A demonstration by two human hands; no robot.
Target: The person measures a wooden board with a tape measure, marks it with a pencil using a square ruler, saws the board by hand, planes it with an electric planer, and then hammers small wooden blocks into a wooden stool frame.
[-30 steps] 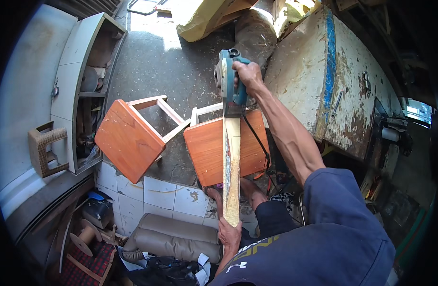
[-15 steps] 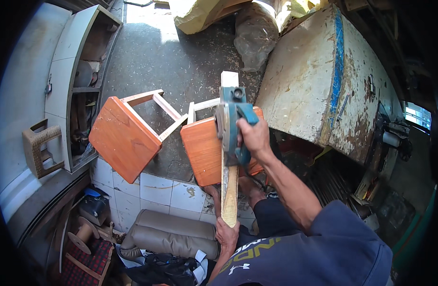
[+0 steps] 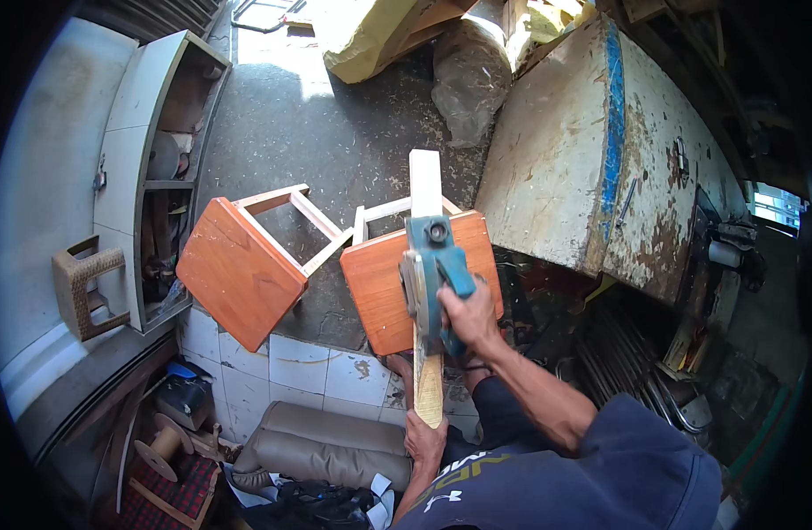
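A: How are the hands placed?
B: Apart from each other: the right hand (image 3: 473,314) is wrapped round the handle of a teal planer (image 3: 430,291), and the left hand (image 3: 425,435) is clamped on the near end of a plank (image 3: 429,389)
A: Where is the plank, exactly?
B: It points away from the person, over an orange stool (image 3: 379,287), sticking out past the seat at both ends. The planer sits on it about midway, with bare wood showing before and behind
A: And next to that?
B: A 2nd stool (image 3: 242,274), same colour, just to the left, on a dark floor (image 3: 335,132) dotted with shavings. A grey-brown cushion (image 3: 326,442) lies near the left hand
A: Further out?
B: On the left, a white cabinet (image 3: 128,168) with open shelves and a wooden spool (image 3: 163,448); on the far side, a yellow block (image 3: 362,40) and a plastic bag (image 3: 472,84); on the right, a peeling cupboard (image 3: 547,150) with 1 blue stripe
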